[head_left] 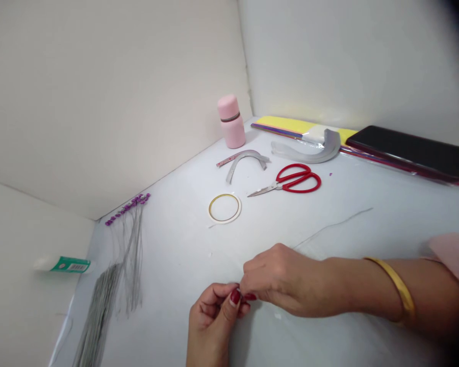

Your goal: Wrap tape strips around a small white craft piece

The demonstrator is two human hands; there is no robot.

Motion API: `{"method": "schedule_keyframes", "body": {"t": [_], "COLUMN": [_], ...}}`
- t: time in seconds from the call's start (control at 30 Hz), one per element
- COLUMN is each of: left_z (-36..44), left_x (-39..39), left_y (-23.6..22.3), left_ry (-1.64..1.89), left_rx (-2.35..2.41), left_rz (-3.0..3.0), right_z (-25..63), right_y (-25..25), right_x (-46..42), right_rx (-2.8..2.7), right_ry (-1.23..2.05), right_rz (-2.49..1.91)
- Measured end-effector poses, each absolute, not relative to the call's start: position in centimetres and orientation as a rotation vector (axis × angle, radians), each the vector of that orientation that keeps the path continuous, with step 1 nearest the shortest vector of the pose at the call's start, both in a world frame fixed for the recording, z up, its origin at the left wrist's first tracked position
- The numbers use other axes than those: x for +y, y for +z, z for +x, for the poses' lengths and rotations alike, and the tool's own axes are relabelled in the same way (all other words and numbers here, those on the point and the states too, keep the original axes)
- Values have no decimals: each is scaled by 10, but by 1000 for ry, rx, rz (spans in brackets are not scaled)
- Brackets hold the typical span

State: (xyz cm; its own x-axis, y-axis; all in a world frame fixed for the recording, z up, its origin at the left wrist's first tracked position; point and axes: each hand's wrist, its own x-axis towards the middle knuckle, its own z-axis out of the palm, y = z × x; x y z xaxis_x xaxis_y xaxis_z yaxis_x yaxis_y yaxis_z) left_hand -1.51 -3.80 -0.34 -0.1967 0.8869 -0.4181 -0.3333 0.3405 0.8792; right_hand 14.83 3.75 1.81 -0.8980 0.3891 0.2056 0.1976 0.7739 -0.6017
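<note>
Seen from the head camera, the person's left hand (pixel 214 323) and right hand (pixel 279 280) meet near the front edge of the white tabletop (pixel 176 255), with a gold bangle (pixel 396 288) on the right forearm and a pink sleeve (pixel 453 257) at the right edge of the view. The fingers of both hands are closed in a pinch, tips together, and whatever they grip is too thin to make out. A thin grey wire (pixel 331 227) lies just above the right hand, running toward the right edge. Red-handled scissors (pixel 304 178) and a ring of tape (pixel 224 208) sit mid-table. Toward the far edge stand a pink bottle (pixel 231 122), 2 grey plastic strips (pixel 245 163) (pixel 313 150), yellow sheets (pixel 283 124) and a black phone (pixel 409 152). Along the left edge lie purple-beaded wires (pixel 128 210), a bundle of grey wires (pixel 99 316) and a green-labelled glue stick (pixel 63 264).
</note>
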Motion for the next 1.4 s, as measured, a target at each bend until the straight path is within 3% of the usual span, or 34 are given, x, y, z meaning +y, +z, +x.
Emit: {"method": "schedule_keyframes", "body": {"t": [0.2, 0.47, 1.13, 1.4], "left_z": [-12, -11, -10, -10], "left_x": [-38, -37, -37, -39], "left_y": [-1, 0, -1, -3], "left_ry": [1235, 1262, 1278, 1284], "left_rx": [1321, 1314, 1374, 1429], "left_rz": [510, 496, 475, 528], "right_z": [148, 148, 147, 147], "right_y": [17, 15, 7, 14], "right_x": [38, 35, 35, 32], "right_rx": [-2481, -2531, -2637, -2581], "right_ry": [1144, 1054, 717, 964], "right_rz": [-496, -675, -531, -636]}}
